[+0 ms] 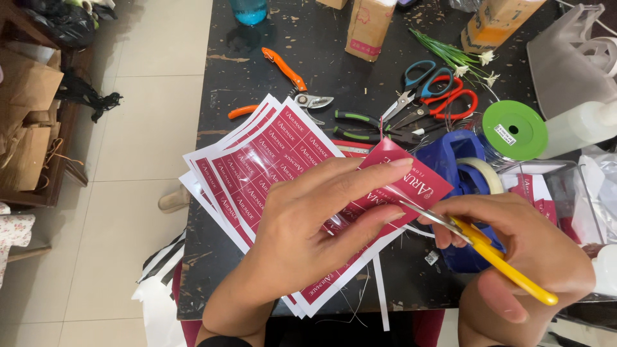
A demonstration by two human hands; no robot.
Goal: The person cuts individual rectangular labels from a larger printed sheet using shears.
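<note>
Left hand (302, 231): fingers pinching glossy crimson printed label strip (398, 183), keep taut.
Right hand (520, 257): fingers gripping yellow-handled scissors (475, 241); follow white margin.
Bench (321, 58) near edge: stacked crimson label sheets (257, 160).

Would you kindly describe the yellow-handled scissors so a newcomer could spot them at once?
On the black table, look at its near edge, where the right hand works beside the blue tape dispenser. The yellow-handled scissors are in that hand, cutting a red label sheet; the other scissors lie unused farther back.
</note>
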